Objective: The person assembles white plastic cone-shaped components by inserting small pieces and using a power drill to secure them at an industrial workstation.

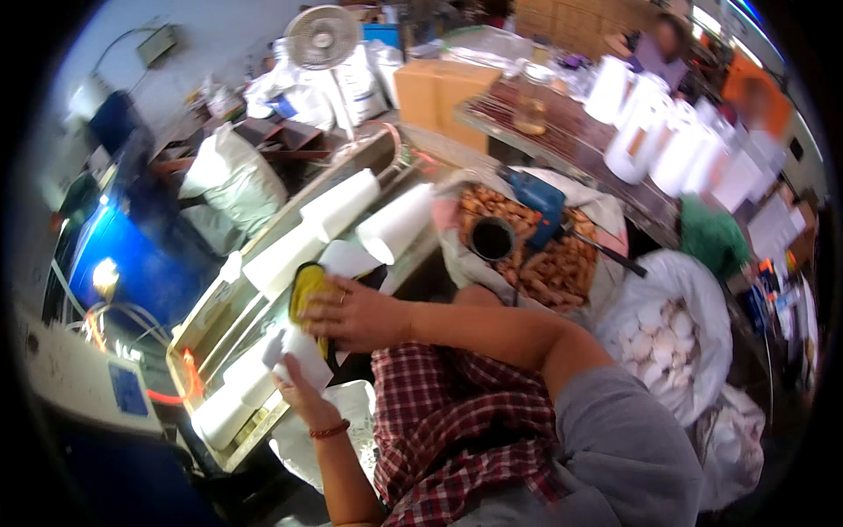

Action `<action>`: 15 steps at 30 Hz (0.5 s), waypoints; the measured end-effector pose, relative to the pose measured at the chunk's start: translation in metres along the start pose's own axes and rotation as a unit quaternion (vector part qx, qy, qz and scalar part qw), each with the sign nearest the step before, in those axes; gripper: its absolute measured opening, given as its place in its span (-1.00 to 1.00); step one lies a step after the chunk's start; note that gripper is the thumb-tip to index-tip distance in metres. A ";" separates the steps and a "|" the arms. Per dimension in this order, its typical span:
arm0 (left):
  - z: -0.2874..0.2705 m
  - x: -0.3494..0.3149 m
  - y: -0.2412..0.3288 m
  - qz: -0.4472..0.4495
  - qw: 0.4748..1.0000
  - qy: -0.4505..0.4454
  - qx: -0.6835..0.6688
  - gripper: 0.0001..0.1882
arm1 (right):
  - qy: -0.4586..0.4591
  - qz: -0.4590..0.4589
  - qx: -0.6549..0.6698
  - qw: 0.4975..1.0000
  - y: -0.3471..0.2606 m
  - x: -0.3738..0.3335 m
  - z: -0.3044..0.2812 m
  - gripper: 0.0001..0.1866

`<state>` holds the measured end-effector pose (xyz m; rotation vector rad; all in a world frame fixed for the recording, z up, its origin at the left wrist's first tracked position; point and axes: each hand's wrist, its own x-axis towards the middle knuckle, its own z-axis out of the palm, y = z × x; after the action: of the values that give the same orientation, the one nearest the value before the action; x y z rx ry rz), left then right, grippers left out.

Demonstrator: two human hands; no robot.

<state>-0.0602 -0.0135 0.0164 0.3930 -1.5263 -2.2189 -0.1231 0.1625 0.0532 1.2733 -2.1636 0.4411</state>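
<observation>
My left hand (307, 397), with a red bracelet at the wrist, is closed round the lower part of a white cylinder (309, 356). Just above it, the fingers of my right hand (356, 314) are wrapped on a yellow thing with black edges (307, 288), which looks like a pad; its exact kind is unclear. This pad lies close against the cylinder's upper end, and my fingers hide part of the contact. Several more white cylinders, such as one tapered one (341, 204), lie beside my hands in a shallow wooden trough (200, 347).
A sack of small brown pieces (555, 279) stands ahead right, with a blue power drill (537, 200) on top. White bags (660, 338) sit at my right. White rolls (634, 145) and a jar (533, 101) stand on a dark table. Behind are a carton (439, 92) and a fan (323, 39).
</observation>
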 end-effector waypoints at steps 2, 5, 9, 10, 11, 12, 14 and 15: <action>-0.014 -0.007 0.000 -0.064 0.992 -0.102 -0.023 -0.48 | 0.014 -0.028 -0.010 0.999 -0.013 -0.026 -0.028 -0.51; -0.021 -0.031 0.019 -0.099 0.980 -0.164 -0.048 -0.47 | 0.036 0.005 -0.025 0.999 -0.025 -0.077 -0.077 -0.65; -0.058 -0.042 0.019 -0.194 0.972 -0.109 -0.077 -0.43 | 0.016 0.220 -0.111 0.969 -0.018 -0.169 -0.156 -0.80; -0.058 -0.049 0.020 -0.225 0.961 -0.123 -0.106 -0.44 | 0.014 0.253 -0.159 0.954 -0.014 -0.195 -0.170 -0.75; -0.055 -0.058 0.024 -0.256 0.947 -0.138 -0.135 -0.45 | -0.022 0.299 -0.191 0.934 -0.009 -0.228 -0.179 -0.71; -0.057 -0.067 0.025 -0.287 0.933 -0.148 -0.162 -0.46 | -0.059 0.345 -0.219 0.911 -0.007 -0.262 -0.185 -0.67; -0.074 -0.071 0.004 -0.298 0.934 -0.166 -0.102 -0.49 | -0.199 0.461 -0.212 0.838 -0.010 -0.321 -0.199 -0.61; -0.087 -0.070 -0.013 -0.302 0.934 -0.173 -0.076 -0.50 | -0.249 0.489 -0.198 0.812 -0.011 -0.339 -0.204 -0.62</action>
<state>0.0378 -0.0466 -0.0272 0.4923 -1.5289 -3.0000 0.0779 0.4993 -0.0029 -0.0783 -3.0437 -0.0068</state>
